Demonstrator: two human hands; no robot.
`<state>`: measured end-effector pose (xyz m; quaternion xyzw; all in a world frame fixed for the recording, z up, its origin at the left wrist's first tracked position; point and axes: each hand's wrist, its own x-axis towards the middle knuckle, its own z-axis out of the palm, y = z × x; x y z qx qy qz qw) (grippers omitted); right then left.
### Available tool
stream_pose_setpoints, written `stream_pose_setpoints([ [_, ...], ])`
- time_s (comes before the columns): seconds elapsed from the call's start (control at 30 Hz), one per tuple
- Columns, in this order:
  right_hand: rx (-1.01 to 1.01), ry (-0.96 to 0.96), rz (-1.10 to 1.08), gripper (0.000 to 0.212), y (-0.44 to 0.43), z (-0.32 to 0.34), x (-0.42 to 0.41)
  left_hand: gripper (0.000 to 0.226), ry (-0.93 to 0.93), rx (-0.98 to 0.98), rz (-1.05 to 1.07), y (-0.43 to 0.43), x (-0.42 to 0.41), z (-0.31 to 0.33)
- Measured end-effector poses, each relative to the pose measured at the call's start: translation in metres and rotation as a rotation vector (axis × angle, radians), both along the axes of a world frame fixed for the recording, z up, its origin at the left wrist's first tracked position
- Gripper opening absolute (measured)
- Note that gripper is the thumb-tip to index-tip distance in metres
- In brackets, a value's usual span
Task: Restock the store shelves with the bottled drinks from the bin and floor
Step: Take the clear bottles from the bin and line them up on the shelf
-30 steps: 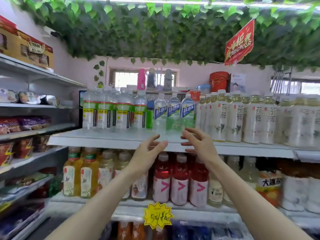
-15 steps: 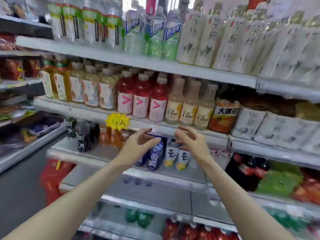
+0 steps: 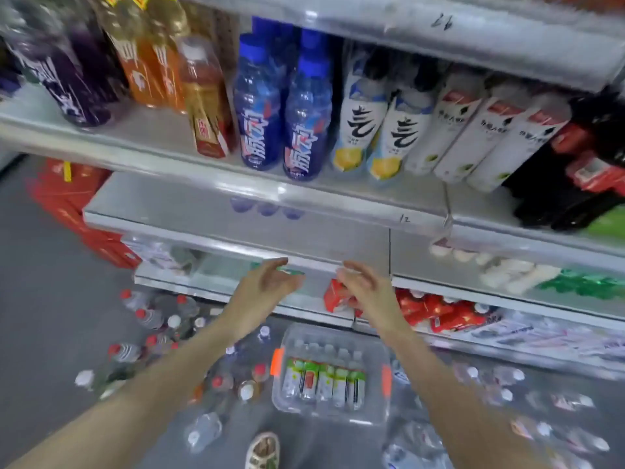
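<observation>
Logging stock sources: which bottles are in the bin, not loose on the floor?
The green-labelled bottles lying side by side in the clear orange-latched bin; the red- and white-capped bottles around it are loose on the floor.

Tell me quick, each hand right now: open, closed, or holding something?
Left hand: open, fingers loosely curved, holding nothing.
Right hand: open, fingers relaxed, holding nothing.

Both arms outstretched, left hand (image 3: 267,286) and right hand (image 3: 367,286) empty, fingers loosely curled, palms facing inward
</observation>
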<state>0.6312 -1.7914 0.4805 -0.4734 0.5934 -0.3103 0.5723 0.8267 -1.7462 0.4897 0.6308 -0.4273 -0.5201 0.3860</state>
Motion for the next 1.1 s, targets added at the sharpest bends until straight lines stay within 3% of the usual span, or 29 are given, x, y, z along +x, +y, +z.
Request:
stream_pose_setpoints([
  [0.1,0.095,0.054,-0.01,0.038,0.006,-0.071,-0.001,0.055,0.016,0.126,-0.012,0.002,0.0,-0.074],
  [0.23,0.225,0.101,-0.06,0.028,0.017,-0.166,-0.009,0.056,0.094,0.269,0.029,0.008,-0.01,-0.167],
  [0.37,0.349,0.127,-0.138,0.024,0.026,-0.26,-0.017,0.025,0.129,0.377,0.002,0.019,-0.025,-0.264],
  [0.47,0.403,0.14,-0.163,0.016,0.037,-0.33,-0.028,0.043,0.106,0.445,0.025,0.029,-0.037,-0.336],
  [0.53,0.454,0.158,-0.168,0.024,0.044,-0.374,-0.035,0.056,0.097,0.489,0.052,0.034,-0.046,-0.376],
  [0.63,0.505,0.189,-0.195,0.03,0.059,-0.438,-0.048,0.054,0.104,0.553,0.119,0.044,-0.06,-0.436],
  [0.8,0.572,0.21,-0.199,0.038,0.078,-0.519,-0.066,0.032,0.078,0.637,0.182,0.056,-0.083,-0.516],
  [1.1,0.631,0.154,-0.18,0.048,0.078,-0.605,-0.082,0.063,-0.004,0.719,0.196,0.045,-0.118,-0.609],
])
